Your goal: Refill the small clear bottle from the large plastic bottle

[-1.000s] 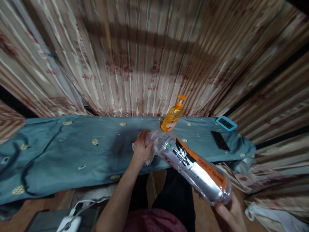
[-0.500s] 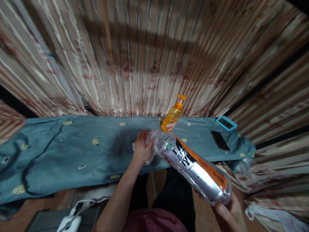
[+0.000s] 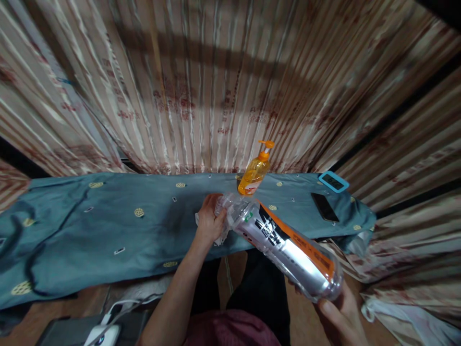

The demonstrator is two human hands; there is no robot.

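Note:
A large clear plastic bottle [image 3: 288, 245] with a silver, orange and black label lies slantwise in front of me, its neck toward the upper left. My right hand [image 3: 338, 307] grips the bottle by its base at the lower right. At the neck end, my left hand [image 3: 211, 220] is closed around a crumpled white tissue or cloth [image 3: 224, 235], pressed against the bottle's neck. Its fingertips are partly hidden. Just beyond the neck stands an orange pump bottle [image 3: 255, 175] of yellow-orange liquid.
A green patterned cloth [image 3: 108, 230] covers the long narrow table. On its right end lie a black phone [image 3: 324, 207] and a blue-framed digital clock [image 3: 334, 181]. Striped curtains [image 3: 201, 86] hang behind and at the sides. A white charger [image 3: 103, 335] with cables sits at lower left.
The whole view has shifted slightly, so everything appears a little farther left. Both hands keep the same hold, and the bottle stays nearly the same in its tilt.

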